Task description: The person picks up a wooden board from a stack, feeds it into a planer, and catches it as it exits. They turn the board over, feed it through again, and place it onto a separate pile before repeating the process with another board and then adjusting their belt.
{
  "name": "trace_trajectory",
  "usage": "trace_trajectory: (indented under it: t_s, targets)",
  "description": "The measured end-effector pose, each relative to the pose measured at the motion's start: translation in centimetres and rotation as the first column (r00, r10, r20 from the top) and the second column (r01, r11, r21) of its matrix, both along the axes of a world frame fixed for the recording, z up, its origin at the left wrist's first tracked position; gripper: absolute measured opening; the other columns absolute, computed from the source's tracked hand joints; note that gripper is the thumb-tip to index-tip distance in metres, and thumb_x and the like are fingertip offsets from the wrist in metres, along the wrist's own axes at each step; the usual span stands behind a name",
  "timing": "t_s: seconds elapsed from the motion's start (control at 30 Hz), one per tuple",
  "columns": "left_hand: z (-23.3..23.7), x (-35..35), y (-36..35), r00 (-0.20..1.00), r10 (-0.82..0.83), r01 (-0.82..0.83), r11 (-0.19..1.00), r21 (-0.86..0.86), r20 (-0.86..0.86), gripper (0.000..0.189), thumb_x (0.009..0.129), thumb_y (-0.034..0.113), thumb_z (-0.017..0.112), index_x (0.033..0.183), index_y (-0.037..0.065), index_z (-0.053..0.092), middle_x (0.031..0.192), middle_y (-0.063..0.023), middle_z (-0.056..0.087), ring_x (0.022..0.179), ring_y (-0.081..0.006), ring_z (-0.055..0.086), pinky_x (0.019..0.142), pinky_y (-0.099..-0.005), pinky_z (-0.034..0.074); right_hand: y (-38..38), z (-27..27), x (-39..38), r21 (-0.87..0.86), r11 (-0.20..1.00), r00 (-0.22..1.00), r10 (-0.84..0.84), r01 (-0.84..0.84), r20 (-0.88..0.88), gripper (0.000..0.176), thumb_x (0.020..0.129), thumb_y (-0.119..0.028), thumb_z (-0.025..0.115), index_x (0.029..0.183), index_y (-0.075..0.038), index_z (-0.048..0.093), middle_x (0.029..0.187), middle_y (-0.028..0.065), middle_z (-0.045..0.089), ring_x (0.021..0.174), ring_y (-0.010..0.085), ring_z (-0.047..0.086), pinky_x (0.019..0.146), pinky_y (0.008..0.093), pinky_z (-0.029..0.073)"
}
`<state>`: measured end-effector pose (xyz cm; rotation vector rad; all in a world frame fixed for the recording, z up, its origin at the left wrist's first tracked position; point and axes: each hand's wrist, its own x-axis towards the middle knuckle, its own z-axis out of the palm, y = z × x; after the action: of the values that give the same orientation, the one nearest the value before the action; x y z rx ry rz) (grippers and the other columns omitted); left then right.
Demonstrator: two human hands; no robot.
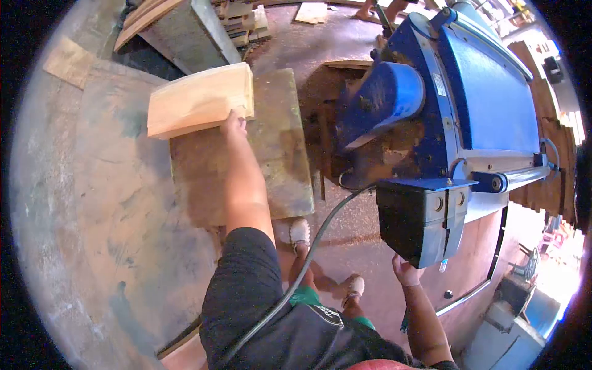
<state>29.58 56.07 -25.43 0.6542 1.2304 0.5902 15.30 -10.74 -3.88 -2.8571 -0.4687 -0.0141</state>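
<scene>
A stack of pale wooden boards lies on a worn square wooden top at the upper left. My left hand reaches out to its near right corner, with the fingers closed at the boards' edge. To the right, a black switch box with round fittings is fixed to a large blue machine. My right hand is at the underside of this box, its fingers partly hidden behind it.
A grey cable runs from the machine down across my body. Wood offcuts are piled at the top, near a metal-sided stand. Sawdust covers the floor by my shoes. Another person's feet show at the top.
</scene>
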Motion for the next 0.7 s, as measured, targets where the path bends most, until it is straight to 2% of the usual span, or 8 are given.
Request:
trace_trajectory:
  t_s: [0.07,0.13,0.17,0.23,0.3,0.37,0.5,0.7]
  targets:
    - [-1.3,-1.7,0.6,0.999,-0.005,0.005,1.000,-0.013,0.034,0.059,0.083,0.031,0.071,0.130,0.009,0.044,0.122,-0.0102,0.052,0.108,-0.0274,0.052,0.098,-0.0474,0.040,-0.9,-0.8,-0.2,0.115,0.991,0.992,-0.054,0.067,-0.110,0.046,0.068,-0.023,0.074,0.110,-0.007,0.063,0.114,0.0127,0.062,0.113,0.0335,0.053,0.095,0.0434,0.041]
    - [0.5,-4.7,-0.9,0.998,0.049,-0.047,0.997,-0.054,0.049,0.056,0.082,0.029,0.071,0.129,0.010,0.046,0.122,-0.0076,0.052,0.109,-0.0249,0.051,0.093,-0.0441,0.044,-0.6,-0.1,0.0,-0.129,0.991,0.999,0.045,-0.048,-0.024,0.044,0.067,-0.022,0.075,0.106,-0.007,0.065,0.112,0.0127,0.062,0.114,0.0332,0.052,0.094,0.0426,0.041]
    - [2.4,-7.2,-2.1,0.994,0.108,-0.105,0.991,-0.082,0.030,0.055,0.082,0.028,0.071,0.128,0.011,0.047,0.122,-0.0068,0.052,0.111,-0.0240,0.050,0.090,-0.0420,0.046,-0.3,0.3,-0.1,-0.090,0.995,0.999,0.043,-0.040,0.026,0.042,0.067,-0.021,0.076,0.105,-0.007,0.065,0.110,0.0138,0.062,0.114,0.0340,0.052,0.093,0.0427,0.042]
    - [2.9,-12.4,-3.2,0.991,0.103,-0.098,0.994,-0.055,0.090,0.056,0.079,0.053,0.067,0.120,0.018,0.052,0.116,-0.0041,0.054,0.101,-0.0221,0.053,0.086,-0.0386,0.047,0.8,1.9,0.7,-0.026,0.999,0.997,0.039,-0.041,-0.062,0.042,0.068,-0.021,0.075,0.106,-0.007,0.064,0.112,0.0158,0.061,0.113,0.0364,0.051,0.093,0.0447,0.041]
    - [5.1,-16.2,-4.1,0.992,0.124,-0.124,0.990,-0.073,0.004,0.057,0.079,0.045,0.071,0.124,0.017,0.050,0.120,-0.0053,0.053,0.105,-0.0232,0.052,0.084,-0.0385,0.049,1.9,3.4,1.4,0.039,0.998,0.988,0.048,-0.043,-0.147,0.042,0.068,-0.021,0.073,0.107,-0.007,0.063,0.114,0.0179,0.059,0.113,0.0388,0.051,0.094,0.0468,0.041]
    - [7.6,-18.6,-4.8,0.980,0.057,-0.076,0.993,-0.090,-0.193,0.059,0.078,0.041,0.075,0.125,0.017,0.050,0.123,-0.0044,0.052,0.105,-0.0239,0.053,0.081,-0.0371,0.053,2.7,4.4,2.0,0.058,0.986,0.987,0.157,-0.159,0.040,0.045,0.070,-0.021,0.071,0.110,-0.005,0.060,0.123,0.0234,0.051,0.115,0.0444,0.046,0.097,0.0516,0.038]
    - [11.7,-25.0,-8.8,0.998,-0.065,0.065,0.998,-0.025,-0.002,0.044,0.081,0.040,0.073,0.116,0.018,0.057,0.119,-0.0009,0.054,0.099,-0.0201,0.055,0.068,-0.0333,0.054,2.9,5.7,1.9,0.135,0.977,0.985,0.169,-0.165,-0.020,0.045,0.072,-0.026,0.069,0.113,-0.010,0.058,0.133,0.0284,0.039,0.125,0.0499,0.034,0.103,0.0564,0.033]
    - [21.7,-36.3,-28.3,0.999,-0.031,0.032,0.989,-0.146,0.014,0.039,0.083,0.035,0.071,0.115,0.018,0.056,0.111,0.0006,0.056,0.090,-0.0201,0.056,0.061,-0.0306,0.050,-0.1,4.0,2.5,0.320,0.889,0.943,0.330,-0.329,0.052,0.051,0.072,-0.027,0.072,0.117,-0.009,0.056,0.141,0.0240,0.035,0.128,0.0478,0.032,0.106,0.0571,0.029]
